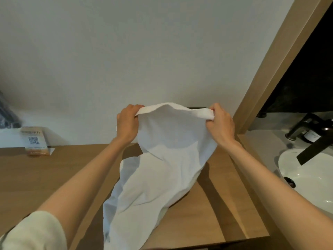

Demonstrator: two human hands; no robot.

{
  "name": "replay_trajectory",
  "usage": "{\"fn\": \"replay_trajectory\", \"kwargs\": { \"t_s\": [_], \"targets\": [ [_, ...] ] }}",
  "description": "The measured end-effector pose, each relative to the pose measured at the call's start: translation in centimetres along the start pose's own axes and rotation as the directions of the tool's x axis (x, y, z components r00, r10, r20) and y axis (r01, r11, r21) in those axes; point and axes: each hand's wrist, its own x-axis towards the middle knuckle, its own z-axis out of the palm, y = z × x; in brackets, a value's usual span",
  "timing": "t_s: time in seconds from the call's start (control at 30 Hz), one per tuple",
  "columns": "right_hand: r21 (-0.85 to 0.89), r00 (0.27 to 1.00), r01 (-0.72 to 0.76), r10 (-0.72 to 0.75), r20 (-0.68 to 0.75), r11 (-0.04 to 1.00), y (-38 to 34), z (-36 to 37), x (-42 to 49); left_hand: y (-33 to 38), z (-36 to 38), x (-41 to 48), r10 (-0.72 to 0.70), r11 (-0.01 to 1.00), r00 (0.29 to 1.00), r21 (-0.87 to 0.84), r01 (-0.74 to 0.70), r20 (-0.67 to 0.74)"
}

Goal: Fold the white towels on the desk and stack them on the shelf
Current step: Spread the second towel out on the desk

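Observation:
A white towel (162,159) hangs lifted above the wooden desk (45,177). My left hand (127,123) grips its upper left corner and my right hand (220,121) grips its upper right corner, the top edge sagging slightly between them. The towel's lower part drapes down onto the desk and runs toward the front edge, covering the desk's middle. No shelf is in view.
A small WiFi card stand (35,141) with a QR code stands at the desk's back left against the white wall. A wooden door frame (270,65) rises at the right. Beyond it lie a white sink basin (310,179) and a dark faucet (310,132).

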Motion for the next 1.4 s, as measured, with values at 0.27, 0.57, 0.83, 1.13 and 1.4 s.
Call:
{"fn": "replay_trajectory", "kwargs": {
  "t_s": [0.27,0.57,0.83,1.13,1.4],
  "targets": [
    [0.107,0.620,0.080,-0.133,0.773,0.991,0.1,9.1,-10.1,-9.9,2.7,-12.3,-0.450,0.892,0.776,0.263,0.368,0.441],
    [0.291,0.599,-0.102,-0.175,0.781,0.951,-2.2,14.3,-16.6,-12.9,1.1,-24.6,-0.654,0.685,0.359,0.320,0.654,0.666],
    [0.402,0.709,-0.140,-0.192,0.679,0.905,-2.4,14.4,-18.4,-10.9,0.3,-26.9,-0.563,0.383,0.196,0.044,0.923,0.803],
    [0.501,0.851,-0.107,-0.182,0.493,0.859,-2.3,11.1,-15.6,-4.8,-0.2,-18.7,-0.513,0.105,0.319,-0.311,0.945,0.797],
    [0.532,0.844,-0.214,-0.119,0.523,0.819,-0.9,10.7,-15.3,-2.4,0.1,-17.2,-0.414,0.483,0.578,-0.369,0.794,0.703]
  ]
}}
